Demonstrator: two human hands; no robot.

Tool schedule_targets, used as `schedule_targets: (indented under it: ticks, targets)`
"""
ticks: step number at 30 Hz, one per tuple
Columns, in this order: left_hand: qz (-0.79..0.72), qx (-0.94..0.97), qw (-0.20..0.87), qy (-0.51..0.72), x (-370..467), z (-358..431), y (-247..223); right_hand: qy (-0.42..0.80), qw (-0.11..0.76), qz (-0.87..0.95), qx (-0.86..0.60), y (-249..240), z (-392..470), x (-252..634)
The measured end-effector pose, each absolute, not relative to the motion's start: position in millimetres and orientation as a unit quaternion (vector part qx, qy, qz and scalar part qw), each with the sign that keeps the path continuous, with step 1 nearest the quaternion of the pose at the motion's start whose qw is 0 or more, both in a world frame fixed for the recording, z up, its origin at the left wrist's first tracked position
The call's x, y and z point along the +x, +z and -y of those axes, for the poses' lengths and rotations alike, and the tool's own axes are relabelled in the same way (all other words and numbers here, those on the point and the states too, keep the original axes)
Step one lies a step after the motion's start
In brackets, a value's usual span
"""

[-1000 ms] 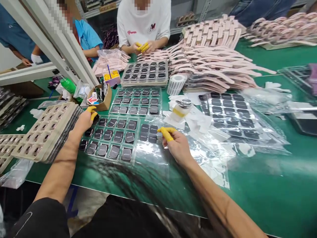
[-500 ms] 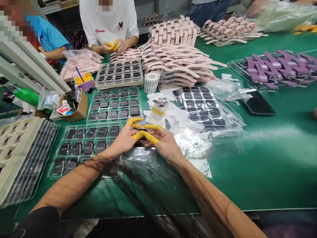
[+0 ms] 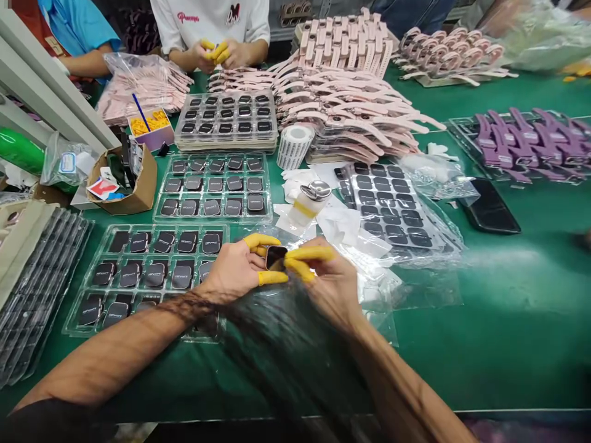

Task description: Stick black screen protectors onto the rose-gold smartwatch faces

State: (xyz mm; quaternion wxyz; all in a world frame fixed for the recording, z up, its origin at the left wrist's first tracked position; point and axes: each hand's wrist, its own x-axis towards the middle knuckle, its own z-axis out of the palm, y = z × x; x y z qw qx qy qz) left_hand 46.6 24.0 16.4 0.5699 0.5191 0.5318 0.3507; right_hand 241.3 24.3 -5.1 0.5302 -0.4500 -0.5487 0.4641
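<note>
A dark, square smartwatch case (image 3: 276, 256) is held up over the green table, its glossy face tilted. My left hand (image 3: 235, 266), with yellow finger cots on thumb and finger, grips it from the left. The yellow-covered finger and thumb of my right hand (image 3: 335, 280) pinch close together at its right edge; whether a thin film lies between them cannot be made out. Left of my hands, a clear tray (image 3: 226, 234) carries watch cases in rows, partly hidden by my left forearm. Sheets of dark square stickers (image 3: 386, 203) lie beyond my right hand.
Behind my hands stand a metal-lidded bottle (image 3: 307, 209) and a label roll (image 3: 295, 146). More trayed cases (image 3: 212, 184), a cardboard box (image 3: 133, 191) and stacked trays (image 3: 50, 289) are leftward. Pink straps (image 3: 341, 104), purple straps (image 3: 521, 144) and a black phone (image 3: 492, 206) lie farther off. A co-worker's hands (image 3: 217, 55) work opposite.
My right hand has shifted to the right and turned, its finger and thumb now at the case's right edge. The case's dark face shows more clearly. The whole view has shifted slightly.
</note>
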Motion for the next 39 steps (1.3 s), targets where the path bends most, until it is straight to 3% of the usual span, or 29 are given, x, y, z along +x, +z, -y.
schedule_targets:
  ticks: [2,4,7,8,13,16,20,26,29,31,36,39]
  targets:
    - [-0.541,0.475,0.580,0.381,46.3,-26.3,18.7,0.521,0.540,0.504,-0.428,0.9,-32.6,257.2]
    - [-0.545,0.434,0.595,0.400,44.8,-30.2,19.8,0.530,0.476,0.511,-0.481,1.0,-41.6,272.2]
    - [-0.533,0.422,0.603,0.417,41.7,-35.2,19.5,0.371,0.302,0.640,-0.601,-6.4,-49.1,282.5]
    - [-0.524,0.425,0.604,0.424,40.9,-35.9,19.1,0.297,0.280,0.679,-0.610,-9.5,-49.0,281.9]
    - [-0.503,0.436,0.620,0.417,40.8,-32.2,17.1,0.076,0.395,0.803,-0.440,-18.7,-34.7,260.8]
    - [-0.492,0.443,0.630,0.406,42.6,-29.2,17.0,0.025,0.326,0.872,-0.364,-20.6,-26.0,249.9]
    - [-0.498,0.435,0.632,0.404,44.3,-28.6,17.0,-0.049,0.286,0.830,-0.475,-23.1,-24.3,251.0]
    - [-0.508,0.449,0.619,0.395,42.4,-30.7,15.4,-0.031,0.265,0.855,-0.446,-24.5,-28.0,255.7]
    - [-0.501,0.411,0.614,0.451,39.8,-35.0,16.4,-0.050,0.357,0.756,-0.547,-23.6,-24.4,246.1]
    - [-0.506,0.377,0.597,0.495,37.5,-39.5,16.4,0.010,0.390,0.727,-0.565,-25.9,-17.9,233.1]
    - [-0.502,0.339,0.575,0.549,33.4,-45.6,13.2,0.116,0.275,0.771,-0.563,-36.9,-4.3,201.8]
    - [-0.495,0.337,0.598,0.533,34.4,-43.6,13.9,0.124,0.272,0.758,-0.580,-38.8,-6.7,197.9]
